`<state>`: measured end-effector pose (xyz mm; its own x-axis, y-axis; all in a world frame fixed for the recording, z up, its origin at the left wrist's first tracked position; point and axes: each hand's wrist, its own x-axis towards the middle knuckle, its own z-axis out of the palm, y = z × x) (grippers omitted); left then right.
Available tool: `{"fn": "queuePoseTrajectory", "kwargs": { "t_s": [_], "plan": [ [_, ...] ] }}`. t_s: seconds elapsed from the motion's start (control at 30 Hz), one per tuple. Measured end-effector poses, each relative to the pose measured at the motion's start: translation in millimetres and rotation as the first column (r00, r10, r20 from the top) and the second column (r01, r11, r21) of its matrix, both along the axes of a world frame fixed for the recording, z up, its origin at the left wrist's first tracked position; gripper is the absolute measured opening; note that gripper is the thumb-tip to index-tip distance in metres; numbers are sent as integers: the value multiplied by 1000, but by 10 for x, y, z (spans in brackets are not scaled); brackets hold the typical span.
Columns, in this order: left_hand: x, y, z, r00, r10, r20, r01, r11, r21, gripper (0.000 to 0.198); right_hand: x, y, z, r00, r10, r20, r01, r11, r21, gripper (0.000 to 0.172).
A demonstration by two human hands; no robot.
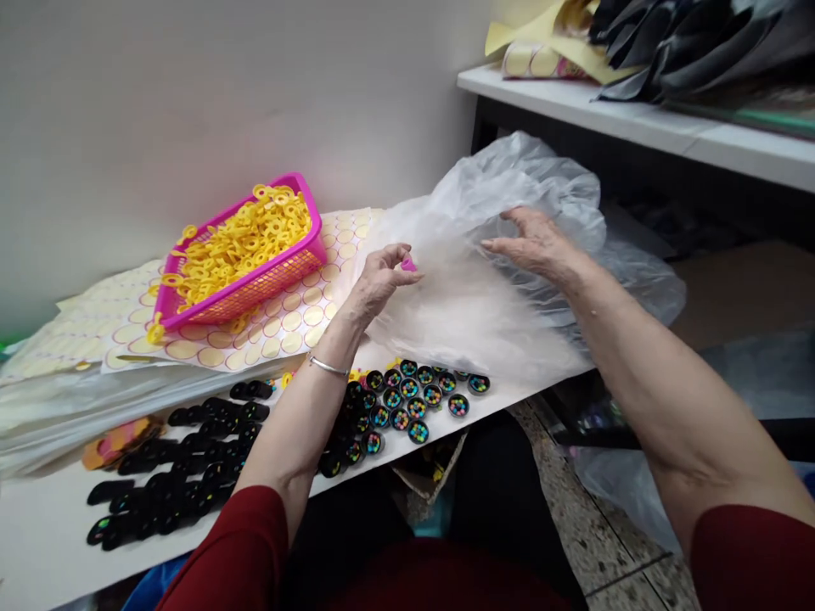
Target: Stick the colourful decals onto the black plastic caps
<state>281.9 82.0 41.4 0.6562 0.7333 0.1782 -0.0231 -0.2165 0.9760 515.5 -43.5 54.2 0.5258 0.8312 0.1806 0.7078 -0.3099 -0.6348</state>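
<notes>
The left hand [377,282] has its grip closed to a narrow pinch, thumb and fingers meeting on a small bright pink piece [408,266]. The right hand [536,244] holds its grip fairly wide, thumb and fingers spread apart with nothing seen between them; it is at the large, crumpled, translucent white plastic bag [477,314], though I cannot tell whether the fingertips touch the film.

The pink piece is at the left hand's fingertips, in front of the bag; it looks smooth and plain, but the fingers hide much of its shape. The bag lies spread over the right end of the white table [44,535], cloudy in front and puffed up in folds behind.

Below the left wrist, small round black cups [400,419] stand close together, open side up, showing tiny multicoloured balls. More black pieces [184,462] lie in slanting rows left of the forearm. Farther back, a bright pink plastic basket [255,295] heaped with yellow ring-ended pieces [248,233] sits tilted on sheets of round cream stickers [271,329]
</notes>
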Motion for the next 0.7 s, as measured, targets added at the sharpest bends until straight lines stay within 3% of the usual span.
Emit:
{"fn": "queuePoseTrajectory", "kwargs": {
  "t_s": [0.07, 0.2, 0.3, 0.37, 0.5, 0.7],
  "plan": [
    [-40, 4, 75, 999, 9, 35, -6, 997, -74, 29, 57, 62, 104, 998, -47, -48, 49, 998, 37, 62],
    [-151, -78, 112, 993, 48, 110, -25, 980, -197, 33, 78, 40, 166, 981, -49, -189, 66, 994, 86, 33],
    [-292, -205, 120, 985, 49, 165, -21, 986, -166, 33, -85, -194, 163, 972, -34, -234, 46, 998, 49, 21],
    [-421, -310, 130, 986, 23, 164, -1, 992, -129, 30, -290, -435, 139, 965, 60, -254, -44, 997, 68, 23],
    [-751, -563, 111, 992, 4, 124, 4, 998, -70, 22, -827, -944, -22, 897, 271, -349, -207, 956, 209, 32],
    [-1323, -1074, -131, 990, 105, 90, -115, 987, 111, 11, -1710, -1470, -489, 730, 444, -520, -166, 852, 496, 10]
  ]
}}
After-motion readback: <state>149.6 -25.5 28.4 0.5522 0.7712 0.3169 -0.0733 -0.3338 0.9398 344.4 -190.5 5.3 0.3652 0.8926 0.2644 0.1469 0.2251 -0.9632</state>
